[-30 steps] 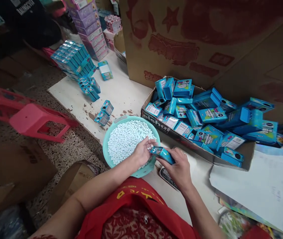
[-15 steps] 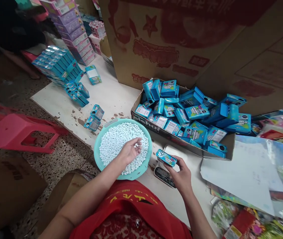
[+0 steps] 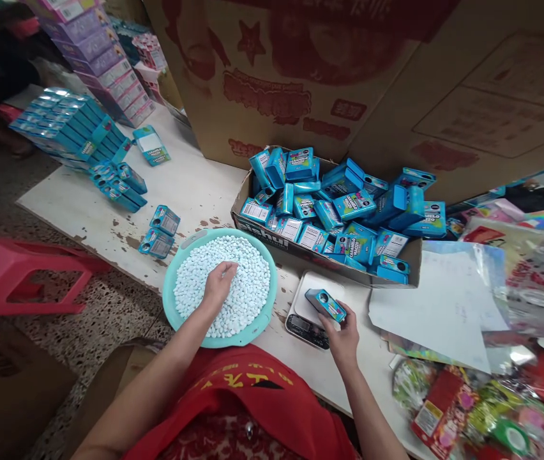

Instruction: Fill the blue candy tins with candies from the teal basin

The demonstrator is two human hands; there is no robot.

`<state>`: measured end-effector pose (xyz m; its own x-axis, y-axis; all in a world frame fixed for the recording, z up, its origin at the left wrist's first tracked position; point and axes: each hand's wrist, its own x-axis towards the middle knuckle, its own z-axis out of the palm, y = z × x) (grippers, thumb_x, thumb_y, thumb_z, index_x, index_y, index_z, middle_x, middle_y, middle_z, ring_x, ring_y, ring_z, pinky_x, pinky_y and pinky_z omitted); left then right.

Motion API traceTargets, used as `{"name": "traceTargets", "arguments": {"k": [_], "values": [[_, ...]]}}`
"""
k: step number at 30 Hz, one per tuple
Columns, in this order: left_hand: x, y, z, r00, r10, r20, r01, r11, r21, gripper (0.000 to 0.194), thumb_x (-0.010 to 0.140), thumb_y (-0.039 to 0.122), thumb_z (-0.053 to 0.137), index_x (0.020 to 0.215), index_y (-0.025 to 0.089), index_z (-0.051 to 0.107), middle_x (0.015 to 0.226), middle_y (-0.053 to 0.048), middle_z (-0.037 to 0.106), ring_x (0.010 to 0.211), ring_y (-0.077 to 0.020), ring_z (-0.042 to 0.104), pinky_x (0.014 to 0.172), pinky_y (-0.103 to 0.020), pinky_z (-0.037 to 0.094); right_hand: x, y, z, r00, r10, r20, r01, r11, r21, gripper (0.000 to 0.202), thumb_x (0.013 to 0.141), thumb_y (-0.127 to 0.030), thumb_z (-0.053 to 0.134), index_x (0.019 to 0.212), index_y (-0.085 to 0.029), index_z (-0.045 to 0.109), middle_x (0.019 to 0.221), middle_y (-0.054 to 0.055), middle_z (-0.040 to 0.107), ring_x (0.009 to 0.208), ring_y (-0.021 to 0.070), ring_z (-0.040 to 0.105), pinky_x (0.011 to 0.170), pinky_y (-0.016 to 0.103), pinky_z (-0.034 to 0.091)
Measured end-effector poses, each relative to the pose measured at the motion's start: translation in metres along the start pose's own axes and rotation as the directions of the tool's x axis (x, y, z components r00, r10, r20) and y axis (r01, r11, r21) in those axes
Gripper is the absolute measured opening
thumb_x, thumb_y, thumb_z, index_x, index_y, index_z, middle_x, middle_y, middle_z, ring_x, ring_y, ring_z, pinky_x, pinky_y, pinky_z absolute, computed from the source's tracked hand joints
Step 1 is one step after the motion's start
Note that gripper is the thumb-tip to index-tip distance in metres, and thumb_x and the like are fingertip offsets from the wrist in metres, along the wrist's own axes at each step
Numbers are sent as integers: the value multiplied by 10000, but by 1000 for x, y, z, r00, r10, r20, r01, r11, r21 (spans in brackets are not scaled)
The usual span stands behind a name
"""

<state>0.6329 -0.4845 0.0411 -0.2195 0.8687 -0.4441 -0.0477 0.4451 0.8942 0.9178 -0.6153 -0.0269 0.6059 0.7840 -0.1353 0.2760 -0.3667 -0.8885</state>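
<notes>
My left hand (image 3: 219,285) is over the turquoise basin (image 3: 170,300) of small white candies (image 3: 248,275). Its fingers are curled together against the candies, hiding whatever may be between them. In my right hand (image 3: 343,335) is a blue candy box (image 3: 327,305), gripped by its sides and slightly tilted, with a dark round hole showing in its top. That box is above the white kitchen scale (image 3: 306,297); I cannot tell if it touches the plate. The scale's dark display panel (image 3: 306,329) faces me.
Behind the scale, a cardboard tray (image 3: 272,241) holds many blue boxes. Stacked blue boxes (image 3: 73,131) and a pair of blue boxes (image 3: 159,231) stand to the left. Papers (image 3: 435,306) and packaging bags (image 3: 449,409) lie right. A red stool (image 3: 18,275) is beside the table.
My left hand has turned from palm up with a few candies to curled fingers down at the candies. The box in my right hand has tilted, and the camera view has shifted right.
</notes>
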Motion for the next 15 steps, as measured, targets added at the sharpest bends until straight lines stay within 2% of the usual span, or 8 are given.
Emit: {"name": "traceTargets", "arguments": {"k": [2,4,6,8,11,13,15], "values": [[-1,-1,0,1000,15,-6,-15,1000,12,53,671,151,709,701,180,678,823,-38,652,929,-207,546,781,-223,416,-3,6,-4,1000,-9,-14,8,999,-43,695,600,-487,743,1176,-179,507,1202,115,527,1061,274,533,879,433,459],[-3,-2,-1,995,99,8,-100,993,69,91,661,128,711,708,199,679,876,-55,646,1048,-238,521,868,-259,416,-6,13,-9,1000,-27,-15,26,996,-81,692,601,-504,739,1168,-181,509,1189,116,526,1077,283,520,869,445,468],[-8,-4,-3,968,223,118,-244,949,202,151,658,139,720,776,227,688,1009,-75,642,1211,-272,439,993,-326,368,-7,20,-14,998,-54,-12,53,993,-104,639,617,-524,722,1121,-181,530,1135,108,548,1052,280,526,858,456,473],[-15,-11,-7,894,302,331,-420,823,383,228,688,213,719,911,251,685,1194,-88,598,1329,-298,328,1097,-416,249,-8,25,-19,997,-74,-12,72,990,-119,589,641,-525,706,1092,-182,543,1106,103,559,1035,273,530,848,455,477],[-25,-27,-13,731,273,625,-653,547,525,385,766,350,656,1141,273,620,1394,-93,465,1388,-318,235,1135,-511,74,-9,29,-24,997,-82,-11,80,988,-132,533,676,-509,686,1075,-182,556,1089,99,568,1039,266,526,843,446,479],[-26,-37,-16,653,242,718,-738,416,531,441,811,385,598,1242,301,561,1457,-80,388,1400,-316,209,1130,-538,23,-10,30,-24,997,-81,-12,79,989,-127,522,681,-504,683,1072,-182,559,1085,98,570,1041,265,525,840,445,480],[-21,-43,-17,624,232,746,-772,327,545,438,848,382,541,1283,332,526,1484,-60,344,1413,-303,174,1125,-548,-5,-11,31,-23,997,-77,-13,74,990,-120,524,677,-504,687,1069,-181,558,1087,100,571,1043,267,524,840,447,479]]}}
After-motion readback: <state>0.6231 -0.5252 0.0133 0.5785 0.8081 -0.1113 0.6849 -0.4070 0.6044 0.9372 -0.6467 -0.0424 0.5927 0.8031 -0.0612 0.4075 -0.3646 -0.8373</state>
